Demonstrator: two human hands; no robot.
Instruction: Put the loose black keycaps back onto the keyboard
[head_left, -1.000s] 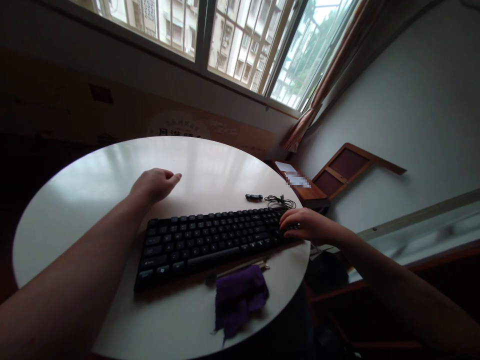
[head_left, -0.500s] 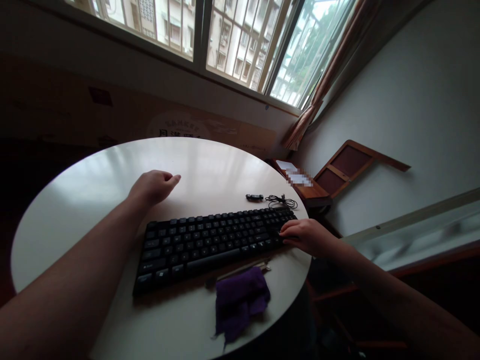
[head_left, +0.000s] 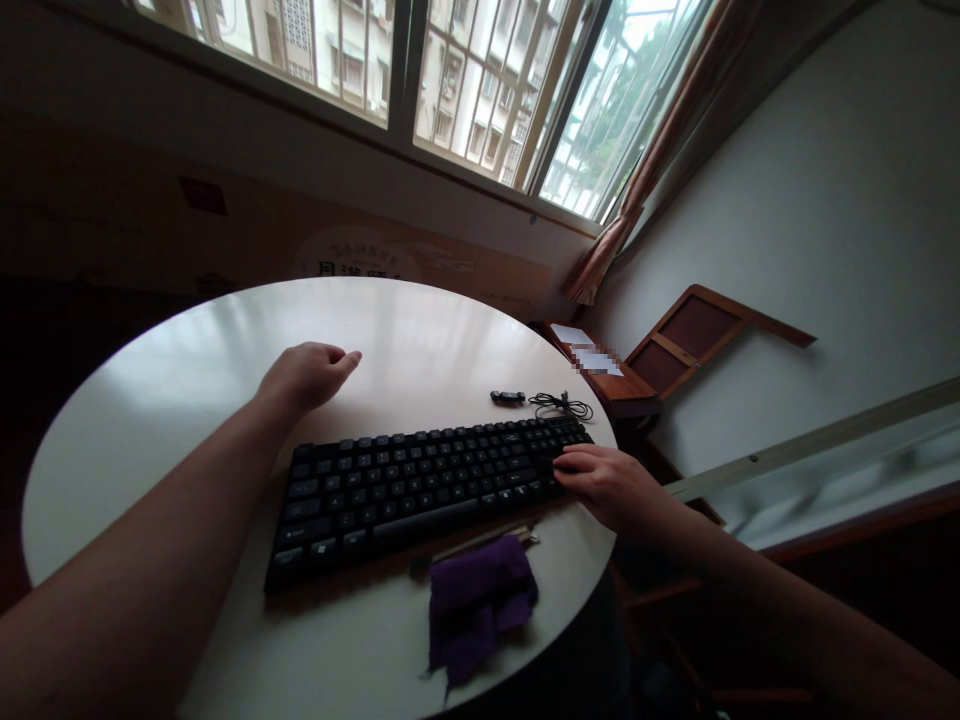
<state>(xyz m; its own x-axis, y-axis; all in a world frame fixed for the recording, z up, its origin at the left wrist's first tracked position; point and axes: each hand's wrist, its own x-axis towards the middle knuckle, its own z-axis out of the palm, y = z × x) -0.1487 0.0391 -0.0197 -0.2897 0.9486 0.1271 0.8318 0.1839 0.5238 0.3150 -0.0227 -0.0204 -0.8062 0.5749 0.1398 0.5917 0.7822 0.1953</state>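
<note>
A black keyboard (head_left: 420, 490) lies at a slant on the round white table (head_left: 187, 350). Over the keys at its right end is my right hand (head_left: 600, 480), its thumb and fingers closed together; whatever is between them is hidden. Beyond the keyboard's left part, my left hand (head_left: 309, 375) is curled into a fist above the table, with the inside of the fist out of sight. Behind the keyboard sit some small black pieces (head_left: 508, 398), which look like loose keycaps, beside a coiled black cable (head_left: 561, 406).
In front of the keyboard are a purple cloth (head_left: 484, 600) and a thin tool (head_left: 487, 540), partly covered by it. Past the table's right edge stands a wooden chair (head_left: 679, 340) near a wooden surface with papers (head_left: 596, 360). A barred window (head_left: 480, 90) is at the back.
My right hand has shifted slightly left and down at the keyboard's right end, its fingers still closed. The left fist stays where it was. The view has tilted very slightly.
</note>
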